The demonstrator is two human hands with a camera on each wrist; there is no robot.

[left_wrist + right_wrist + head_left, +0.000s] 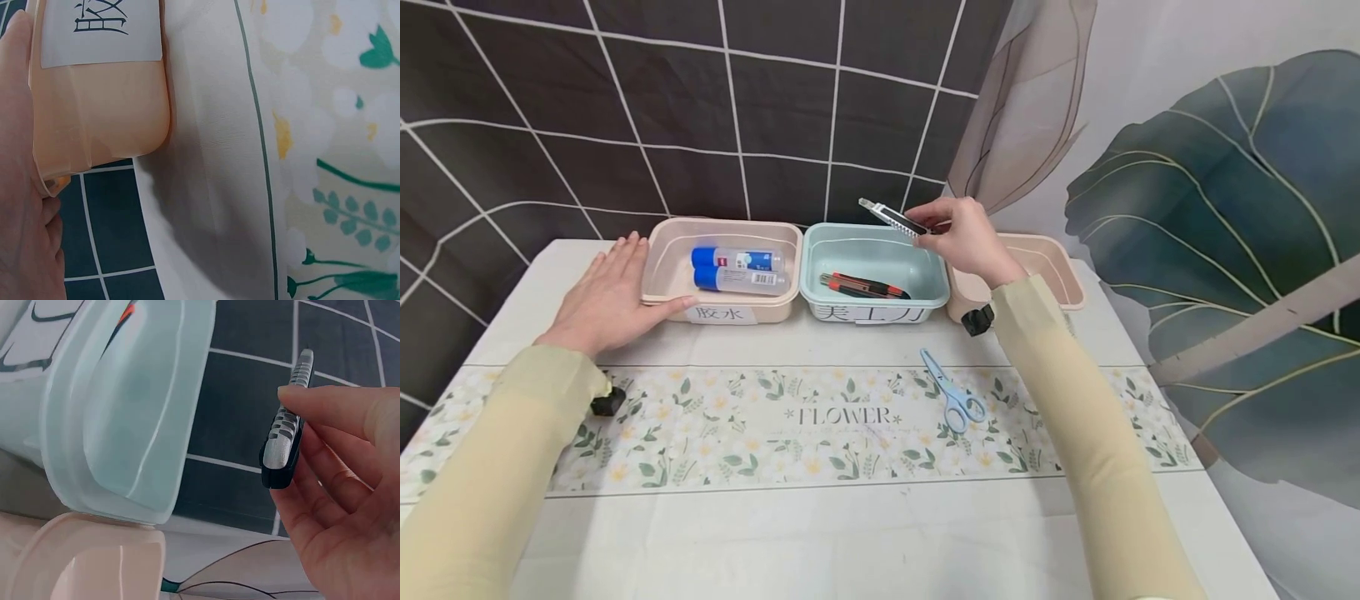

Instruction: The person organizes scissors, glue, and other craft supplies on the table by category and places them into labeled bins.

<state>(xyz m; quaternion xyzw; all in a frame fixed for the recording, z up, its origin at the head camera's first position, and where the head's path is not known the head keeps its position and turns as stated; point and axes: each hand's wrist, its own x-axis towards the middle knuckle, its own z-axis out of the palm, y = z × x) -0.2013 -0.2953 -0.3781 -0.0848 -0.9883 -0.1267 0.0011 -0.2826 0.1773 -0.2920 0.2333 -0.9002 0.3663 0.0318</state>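
Bench with three bins ranged along its far edge. The right hand (962,237) holds a silver-and-black utility knife (891,218) in a narrow pinch between thumb and fingers, above the far right part of the blue bin (842,254) and clear of its floor; the silver end points toward the bench's far edge and to the left. Whether any blade protrudes cannot be told. Inside the blue bin, red-and-black cutters (865,287) lie near its front wall. The left hand (606,300) is spread wide, fingers laid along the outer side of the left pink bin (737,226), near the bench's far left corner, with the thumb at the front rim; two blue-capped tubes (733,259) lie within. The right pink bin (1052,267), partly hidden by the right forearm, stands toward the far right corner. Light-blue scissors (955,396) rest on the floral band, right of centre, handles toward the bench's near edge.

Handling — the knife should prove light and stiff, not fragile; its ridged side would offer some grip, the smooth metal rather less. The safest hold is judged to be the dark body — well behind the silver tip.
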